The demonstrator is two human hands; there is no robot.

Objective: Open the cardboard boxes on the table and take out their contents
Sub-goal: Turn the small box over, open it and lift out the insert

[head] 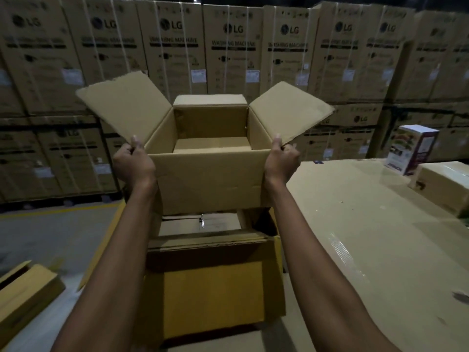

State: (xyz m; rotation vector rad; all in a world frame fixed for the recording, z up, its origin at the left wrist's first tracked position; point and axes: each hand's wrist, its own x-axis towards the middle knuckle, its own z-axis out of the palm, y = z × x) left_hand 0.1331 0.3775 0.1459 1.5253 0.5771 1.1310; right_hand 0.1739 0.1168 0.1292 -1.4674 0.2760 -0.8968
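Note:
I hold an open cardboard box [210, 181] up in the air in front of me. Its flaps stand spread to the left, right and back, and its inside shows only bare cardboard. My left hand [133, 161] grips the box's left front corner, thumb on the rim. My right hand [281, 161] grips the right front corner the same way. Below the held box sits a larger open cardboard box [215, 288] with flattened cardboard inside it.
The cardboard-covered table [368, 237] lies to the right, with a taped closed box [444, 184] and a white printed product carton [413, 148] at its far side. Another carton [22, 295] lies on the floor at left. Stacked washing-machine cartons [228, 47] wall the background.

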